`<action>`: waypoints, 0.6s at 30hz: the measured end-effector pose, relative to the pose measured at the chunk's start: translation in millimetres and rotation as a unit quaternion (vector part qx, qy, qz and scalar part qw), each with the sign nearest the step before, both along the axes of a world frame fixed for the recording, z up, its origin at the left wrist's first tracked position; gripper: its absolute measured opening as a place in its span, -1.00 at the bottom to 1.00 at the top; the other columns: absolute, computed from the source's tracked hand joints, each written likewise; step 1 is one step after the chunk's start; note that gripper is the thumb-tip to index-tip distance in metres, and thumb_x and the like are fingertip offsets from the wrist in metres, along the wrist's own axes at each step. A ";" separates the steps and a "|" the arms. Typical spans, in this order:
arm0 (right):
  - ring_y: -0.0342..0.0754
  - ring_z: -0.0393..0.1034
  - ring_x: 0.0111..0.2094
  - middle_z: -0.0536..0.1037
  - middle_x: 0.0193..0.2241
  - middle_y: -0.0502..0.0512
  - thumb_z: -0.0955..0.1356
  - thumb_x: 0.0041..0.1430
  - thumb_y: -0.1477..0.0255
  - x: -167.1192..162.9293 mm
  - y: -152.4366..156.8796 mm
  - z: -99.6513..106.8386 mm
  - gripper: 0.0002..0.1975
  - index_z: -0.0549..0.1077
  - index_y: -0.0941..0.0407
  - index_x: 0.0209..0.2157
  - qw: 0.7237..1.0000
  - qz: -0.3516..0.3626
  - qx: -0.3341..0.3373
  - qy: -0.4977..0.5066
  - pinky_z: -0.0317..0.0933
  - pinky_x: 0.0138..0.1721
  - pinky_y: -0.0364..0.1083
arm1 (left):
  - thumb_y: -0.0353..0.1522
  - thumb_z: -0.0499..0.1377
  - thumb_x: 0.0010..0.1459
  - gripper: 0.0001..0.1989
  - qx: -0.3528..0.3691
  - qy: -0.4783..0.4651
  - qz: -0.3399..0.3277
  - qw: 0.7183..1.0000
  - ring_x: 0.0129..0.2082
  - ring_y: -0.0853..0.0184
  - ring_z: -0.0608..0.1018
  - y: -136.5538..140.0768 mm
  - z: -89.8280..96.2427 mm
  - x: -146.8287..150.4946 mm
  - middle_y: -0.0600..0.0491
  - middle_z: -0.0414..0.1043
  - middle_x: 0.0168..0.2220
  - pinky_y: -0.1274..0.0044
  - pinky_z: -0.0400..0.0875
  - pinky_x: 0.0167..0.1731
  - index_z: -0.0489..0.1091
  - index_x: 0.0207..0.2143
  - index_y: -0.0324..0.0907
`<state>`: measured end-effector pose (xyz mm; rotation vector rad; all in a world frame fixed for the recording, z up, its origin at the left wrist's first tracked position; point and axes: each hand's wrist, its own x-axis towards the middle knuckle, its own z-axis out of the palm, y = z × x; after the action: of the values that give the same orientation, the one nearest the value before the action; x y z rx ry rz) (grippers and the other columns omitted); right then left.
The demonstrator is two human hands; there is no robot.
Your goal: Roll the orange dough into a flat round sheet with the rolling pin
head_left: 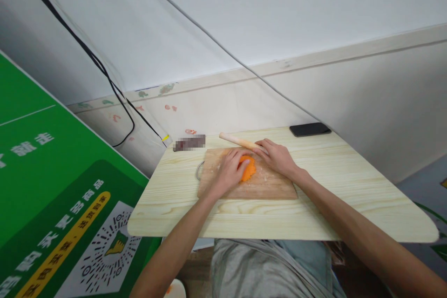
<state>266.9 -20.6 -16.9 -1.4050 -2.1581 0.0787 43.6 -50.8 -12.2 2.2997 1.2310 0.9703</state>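
The worktop (335,191) spreads across the lower middle of the frame, and its front edge is near the person's lap. The board (268,190) lies on it near the centre; nothing visible fixes it there, so a strong sideways push could perhaps make it slide. The right hand (280,157), just right of the centre, is closed around the near end of the pin. The left hand (227,171), at the centre, is partly open, with the thumb on the dough; whether the fingers grip it, I cannot tell. The pin (237,140) is held at one end only, and it points to the upper left beyond the board, so it may tip or roll away if this hold becomes loose. The phone (310,130) lies at the worktop's back edge, right of centre, where a wide swing of the pin could knock it. The dough (250,170), orange and flat, is on the middle of the board; it could tear if the thumb pulls its edge while the rest sticks.
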 end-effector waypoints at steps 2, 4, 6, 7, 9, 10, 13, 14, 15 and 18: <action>0.09 0.60 -0.16 0.68 -0.02 0.17 0.24 0.54 0.15 -0.3 -0.3 0.9 -0.63 0.54 0.06 0.08 1.000 -0.001 0.002 -0.005 0.30 -0.24 -0.02 | -0.33 0.02 0.51 -0.77 0.005 -0.051 0.056 0.997 -0.08 0.23 0.64 3.1 3.0 -6.5 0.02 0.64 -0.12 0.40 0.49 0.04 0.48 -0.04 -0.08; 0.09 0.60 -0.17 0.68 -0.03 0.17 0.24 0.54 0.15 -0.6 -1.1 2.2 -0.62 0.54 0.06 0.08 1.000 0.004 0.002 -0.012 0.30 -0.25 -0.03 | -0.29 0.00 0.52 -0.76 0.028 -0.093 0.147 0.984 -0.24 0.26 0.63 9.6 5.9 -17.3 0.05 0.59 -0.29 0.45 0.49 -0.12 0.47 -0.11 -0.09; 0.08 0.60 -0.15 0.67 -0.02 0.16 0.25 0.54 0.15 -0.8 -2.2 3.5 -0.63 0.54 0.05 0.09 1.000 0.015 0.002 -0.019 0.30 -0.25 -0.04 | -0.29 0.03 0.50 -0.78 0.087 -0.125 0.227 0.962 -0.20 0.26 0.61 18.1 8.0 -30.5 0.03 0.57 -0.25 0.46 0.48 -0.10 0.45 -0.13 -0.10; 0.08 0.60 -0.14 0.67 -0.01 0.16 0.26 0.54 0.16 -0.9 -2.7 4.1 -0.64 0.54 0.04 0.09 1.000 0.021 0.002 -0.022 0.30 -0.24 -0.05 | -0.30 0.04 0.49 -0.80 0.114 -0.131 0.252 0.952 -0.18 0.24 0.59 22.4 8.6 -37.0 0.01 0.57 -0.24 0.44 0.47 -0.08 0.45 -0.15 -0.10; 0.07 0.60 -0.11 0.66 0.01 0.15 0.26 0.54 0.16 -1.1 -3.5 4.7 -0.65 0.54 0.03 0.11 0.999 0.033 0.003 -0.028 0.31 -0.22 -0.06 | -0.35 0.09 0.43 -0.86 0.146 -0.138 0.266 0.943 -0.13 0.22 0.57 29.9 9.2 -48.0 -0.02 0.57 -0.19 0.42 0.47 -0.05 0.45 -0.15 -0.11; 0.07 0.60 -0.11 0.66 0.02 0.15 0.27 0.54 0.16 -1.2 -3.7 4.7 -0.65 0.54 0.03 0.12 0.999 0.037 0.004 -0.032 0.31 -0.21 -0.06 | -0.36 0.11 0.41 -0.88 0.149 -0.141 0.269 0.941 -0.13 0.22 0.58 32.7 9.5 -52.2 -0.03 0.57 -0.18 0.42 0.48 -0.06 0.45 -0.16 -0.12; 0.07 0.60 -0.12 0.66 0.03 0.15 0.26 0.54 0.16 -1.2 -3.7 3.6 -0.63 0.53 0.05 0.13 0.999 0.039 0.004 -0.036 0.31 -0.20 -0.05 | -0.40 0.15 0.37 -0.90 0.111 -0.141 0.255 0.950 -0.25 0.26 0.59 35.9 11.1 -60.4 0.00 0.58 -0.25 0.46 0.49 -0.17 0.47 -0.18 -0.14; 0.07 0.60 -0.13 0.66 0.02 0.16 0.25 0.54 0.15 -1.0 -3.5 3.0 -0.62 0.53 0.06 0.12 0.999 0.037 0.005 -0.031 0.32 -0.20 -0.04 | -0.40 0.16 0.36 -0.90 0.091 -0.130 0.241 0.957 -0.30 0.28 0.59 34.9 12.1 -62.5 0.03 0.57 -0.29 0.48 0.48 -0.22 0.49 -0.19 -0.15; 0.08 0.59 -0.14 0.66 0.02 0.16 0.25 0.54 0.16 -0.8 -3.2 2.4 -0.62 0.54 0.06 0.11 0.999 0.034 0.006 -0.024 0.32 -0.21 -0.04 | -0.41 0.17 0.35 -0.90 0.070 -0.113 0.223 0.966 -0.34 0.29 0.58 32.7 12.9 -64.9 0.04 0.57 -0.32 0.48 0.47 -0.25 0.51 -0.21 -0.15; 0.07 0.59 -0.15 0.67 0.00 0.15 0.24 0.54 0.17 -0.2 -2.3 1.2 -0.64 0.55 0.04 0.09 1.000 0.027 0.008 -0.002 0.32 -0.22 -0.03 | -0.38 0.24 0.33 -0.89 0.001 -0.042 0.144 0.989 -0.30 0.27 0.63 20.1 13.0 -73.8 0.03 0.64 -0.28 0.46 0.50 -0.21 0.59 -0.22 -0.14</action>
<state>266.7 -22.9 -15.8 -1.3395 -2.1945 0.0790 -30.2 -30.7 0.8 2.0947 1.5560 1.1524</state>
